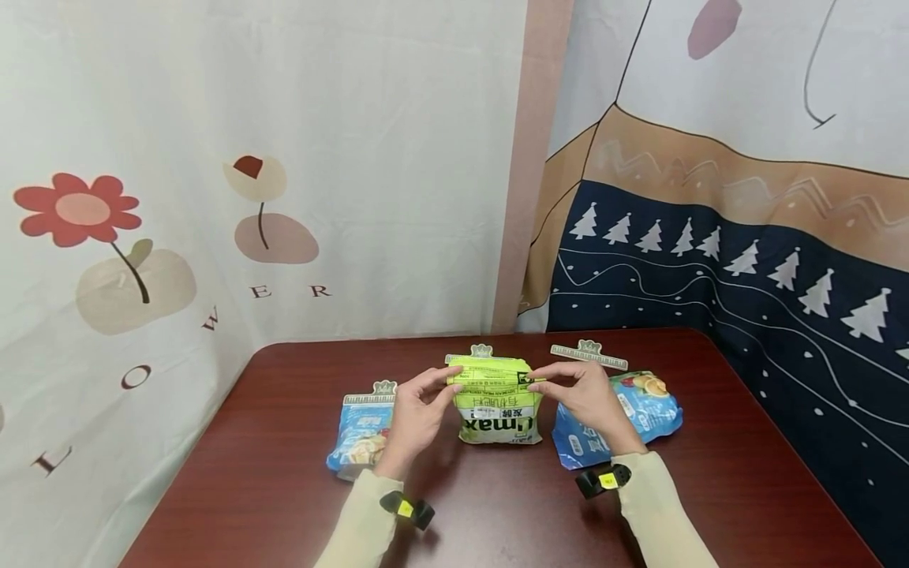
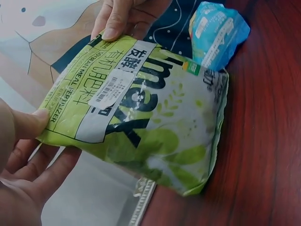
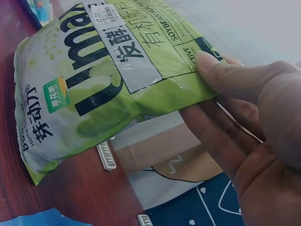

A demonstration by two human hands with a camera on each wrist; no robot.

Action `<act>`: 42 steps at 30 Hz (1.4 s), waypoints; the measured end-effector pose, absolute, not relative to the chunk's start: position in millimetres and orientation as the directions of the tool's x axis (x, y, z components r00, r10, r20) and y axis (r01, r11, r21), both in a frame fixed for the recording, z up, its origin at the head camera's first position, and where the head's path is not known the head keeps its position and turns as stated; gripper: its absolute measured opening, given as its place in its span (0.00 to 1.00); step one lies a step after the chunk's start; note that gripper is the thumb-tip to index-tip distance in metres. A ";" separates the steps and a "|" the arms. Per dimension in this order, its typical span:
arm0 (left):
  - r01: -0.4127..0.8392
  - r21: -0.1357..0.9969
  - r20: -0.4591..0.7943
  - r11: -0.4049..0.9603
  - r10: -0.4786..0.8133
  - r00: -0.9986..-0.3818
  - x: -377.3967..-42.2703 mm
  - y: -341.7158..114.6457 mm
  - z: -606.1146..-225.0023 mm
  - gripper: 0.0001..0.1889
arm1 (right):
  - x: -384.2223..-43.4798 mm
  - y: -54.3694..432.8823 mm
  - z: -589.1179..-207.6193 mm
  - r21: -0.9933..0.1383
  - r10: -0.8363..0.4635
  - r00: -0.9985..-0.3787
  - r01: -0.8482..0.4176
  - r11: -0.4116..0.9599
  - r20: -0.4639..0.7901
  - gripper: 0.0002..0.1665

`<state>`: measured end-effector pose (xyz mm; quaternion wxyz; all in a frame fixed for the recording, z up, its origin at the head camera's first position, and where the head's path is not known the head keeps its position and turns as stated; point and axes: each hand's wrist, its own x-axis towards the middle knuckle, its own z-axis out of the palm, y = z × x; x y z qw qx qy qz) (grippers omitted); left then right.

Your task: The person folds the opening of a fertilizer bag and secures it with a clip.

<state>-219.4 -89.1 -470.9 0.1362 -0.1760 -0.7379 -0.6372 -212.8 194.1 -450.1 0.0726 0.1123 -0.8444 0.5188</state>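
Note:
A green and white fertilizer bag (image 1: 499, 410) stands upside down to the head view in the middle of the table. My left hand (image 1: 417, 410) pinches its upper left corner between thumb and fingers. At the upper right corner my right hand (image 1: 588, 398) pinches it likewise. In the left wrist view, the bag (image 2: 141, 108) shows its printed front, with a white barcode sticker on it. The right wrist view has my thumb on the front of the bag (image 3: 103, 70) and fingers behind its edge. The bag's top edge looks folded over.
A blue bag (image 1: 365, 438) with a ruler-like sealing clip (image 1: 368, 399) on top sits left of my left hand. Another blue bag (image 1: 649, 410) lies partly behind my right hand. One loose clip (image 1: 589, 354) lies beyond it; another clip (image 1: 481, 351) shows behind the green bag. A printed curtain (image 1: 390, 173) hangs behind the table.

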 end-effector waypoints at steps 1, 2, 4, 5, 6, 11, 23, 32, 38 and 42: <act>0.441 0.887 0.431 0.138 0.093 -0.897 -219.2 -89.6 -470.6 0.13 | -212.8 194.0 -449.9 -0.859 -0.112 -0.964 -0.265 0.438 0.240 0.10; 0.449 0.881 0.439 0.151 0.100 -0.893 -218.9 -89.9 -470.2 0.13 | -212.8 194.0 -449.8 -0.857 -0.111 -0.964 -0.266 0.442 0.242 0.10; 0.470 0.865 0.456 0.176 0.116 -0.882 -218.8 -90.8 -469.9 0.12 | -212.9 194.2 -449.6 -0.853 -0.112 -0.962 -0.274 0.445 0.250 0.09; 0.482 0.856 0.467 0.187 0.123 -0.876 -218.7 -91.1 -469.5 0.11 | -213.1 194.4 -449.7 -0.850 -0.114 -0.960 -0.281 0.446 0.257 0.08; 0.492 0.848 0.475 0.198 0.127 -0.871 -218.5 -91.3 -469.1 0.10 | -213.4 194.6 -450.1 -0.848 -0.115 -0.958 -0.287 0.445 0.264 0.08; 0.521 0.821 0.507 0.233 0.120 -0.854 -218.7 -91.8 -467.8 0.05 | -215.0 195.6 -451.3 -0.832 -0.149 -0.935 -0.353 0.428 0.321 0.05; 0.469 0.836 0.460 0.286 0.105 -0.882 -215.0 -90.0 -464.1 0.04 | -212.2 192.9 -446.6 -0.824 -0.207 -0.924 -0.380 0.420 0.321 0.02; 0.535 0.788 0.500 0.304 0.189 -0.845 -212.3 -90.4 -464.5 0.09 | -207.7 188.9 -445.8 -0.739 -0.304 -0.876 -0.479 0.473 0.374 0.10; 0.661 0.637 0.612 0.398 0.260 -0.747 -210.5 -84.3 -467.5 0.09 | -205.2 177.3 -443.0 -0.696 -0.331 -0.842 -0.539 0.474 0.426 0.09; 0.694 0.582 0.662 0.423 0.249 -0.707 -210.1 -77.0 -467.3 0.07 | -205.2 169.2 -441.4 -0.663 -0.336 -0.818 -0.575 0.480 0.467 0.08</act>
